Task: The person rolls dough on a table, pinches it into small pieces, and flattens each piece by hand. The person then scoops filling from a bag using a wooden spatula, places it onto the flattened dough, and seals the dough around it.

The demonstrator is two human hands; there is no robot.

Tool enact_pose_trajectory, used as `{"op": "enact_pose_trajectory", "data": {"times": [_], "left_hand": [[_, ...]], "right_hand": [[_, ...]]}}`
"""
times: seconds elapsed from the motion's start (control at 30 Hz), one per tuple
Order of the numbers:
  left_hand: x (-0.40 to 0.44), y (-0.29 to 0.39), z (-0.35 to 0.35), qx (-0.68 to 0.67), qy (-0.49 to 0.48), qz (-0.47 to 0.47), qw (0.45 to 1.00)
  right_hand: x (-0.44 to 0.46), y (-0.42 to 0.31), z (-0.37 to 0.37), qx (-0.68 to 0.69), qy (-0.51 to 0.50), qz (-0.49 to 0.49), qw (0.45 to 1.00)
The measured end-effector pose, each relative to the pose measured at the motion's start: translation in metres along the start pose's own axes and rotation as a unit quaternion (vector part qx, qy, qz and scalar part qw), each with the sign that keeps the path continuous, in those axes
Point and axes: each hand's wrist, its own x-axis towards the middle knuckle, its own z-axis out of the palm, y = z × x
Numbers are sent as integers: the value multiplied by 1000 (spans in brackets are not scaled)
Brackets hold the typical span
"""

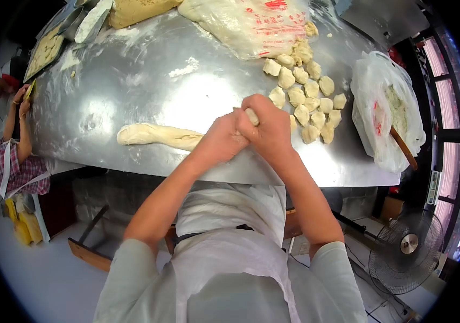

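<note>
A long roll of dough (157,135) lies on the metal table, its right end running under my left hand (223,137). My left hand is closed around that end. Close against it, my right hand (267,126) is closed on the tip of the dough, a bit of which shows between the fingers. Just right of my hands, many small dough pieces (311,103) are scattered in a loose group. The parts of the dough inside both fists are hidden.
A plastic bag with red print (262,27) lies at the back. A white plastic bag (386,113) with a wooden handle (404,148) stands at the right. Another person's hands (23,102) are at the table's left end. A fan (406,245) stands lower right.
</note>
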Motion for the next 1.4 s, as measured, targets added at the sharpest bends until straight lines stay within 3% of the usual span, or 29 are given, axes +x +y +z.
{"op": "enact_pose_trajectory", "data": {"times": [0.07, 0.1, 0.13, 0.2, 0.23, 0.27, 0.33, 0.37, 0.47, 0.5, 0.6, 0.67, 0.77, 0.87, 0.9, 0.97, 1.07, 1.1, 1.17, 1.3, 1.37, 1.4], "left_hand": [[-2, 6, 4, 47, 46, 22, 998], [-4, 9, 9, 71, 69, 34, 995], [-8, -10, 23, 118, 55, 201, 971], [-23, 14, 36, 73, 75, 280, 954], [-21, 10, 36, 43, 135, 257, 956], [-19, 8, 29, -36, 141, 144, 979], [-9, 4, 5, -187, 120, -81, 972], [-2, -14, 6, -310, 123, 7, 943], [1, -14, 2, -400, 176, 7, 899], [4, -16, -3, -422, 183, -2, 888], [3, -15, -6, -453, 175, -23, 874], [3, -9, 2, -433, 153, -7, 888], [-11, 4, 13, -484, 80, -53, 870], [-23, -10, 12, -321, 70, 51, 943], [-25, -2, 8, -195, 33, 63, 978], [-34, 18, 1, 60, -36, 74, 995], [-18, -2, 0, 31, -39, 12, 999], [-18, 5, 0, 35, -12, 37, 999], [-16, 18, -7, 34, -34, -22, 999], [-6, 4, -9, 3, -52, -62, 997], [-5, 8, -3, -10, 39, 16, 999], [-7, 10, 2, -17, 86, 50, 995]], "right_hand": [[11, 12, 12, 4, 35, 68, 997], [21, 29, 16, -102, 54, 61, 991], [35, 51, 15, -208, 73, 51, 974], [47, 73, 3, -84, 81, 108, 987], [54, 57, -4, -65, 82, 120, 987], [55, 41, -10, -47, 84, 139, 986], [56, 55, 0, -102, 105, 37, 989], [56, 64, 3, -129, 114, -19, 985], [47, 83, 1, -213, 102, -69, 969], [42, 74, -8, -255, 144, -114, 949], [10, 29, -21, -62, 53, 55, 995], [-2, -6, -26, 159, -164, 235, 945], [-18, -19, -16, 137, -167, 115, 970], [-28, -11, -22, 245, -183, 318, 897], [-30, -8, -20, 253, -151, 282, 913], [-39, -6, -16, 269, -95, 213, 935], [-37, -16, -12, 150, -55, 100, 982], [-33, -18, -17, 82, -69, 45, 993], [-25, -18, -25, -56, -101, -62, 991], [-7, -11, -5, 13, -39, -16, 999], [3, -2, 8, 43, 6, 18, 999], [13, 6, 13, -40, 11, 35, 999]]}}
